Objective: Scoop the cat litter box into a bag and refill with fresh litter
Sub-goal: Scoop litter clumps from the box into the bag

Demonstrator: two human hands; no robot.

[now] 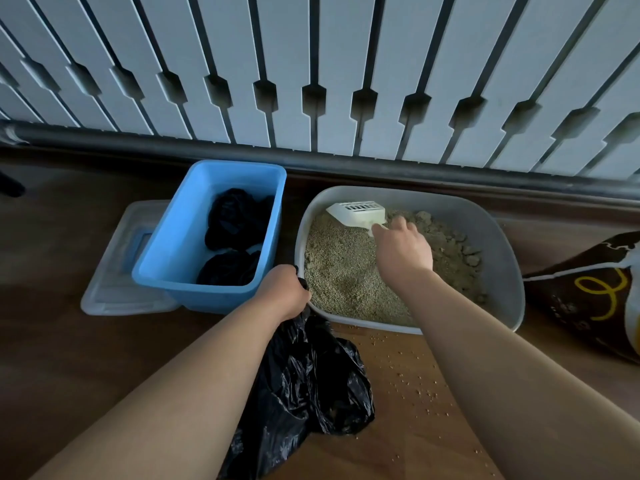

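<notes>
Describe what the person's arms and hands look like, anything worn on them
Both forearms are bare to the frame's edge: no sleeves, gloves, watch or bracelets. The left hand and right hand show no rings from this angle. No markings are visible on either arm.

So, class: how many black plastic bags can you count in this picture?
3: two bundled black bags inside the blue tub, one at the back and one at the front, and one black bag held by the left hand. More may be hidden underneath.
</notes>
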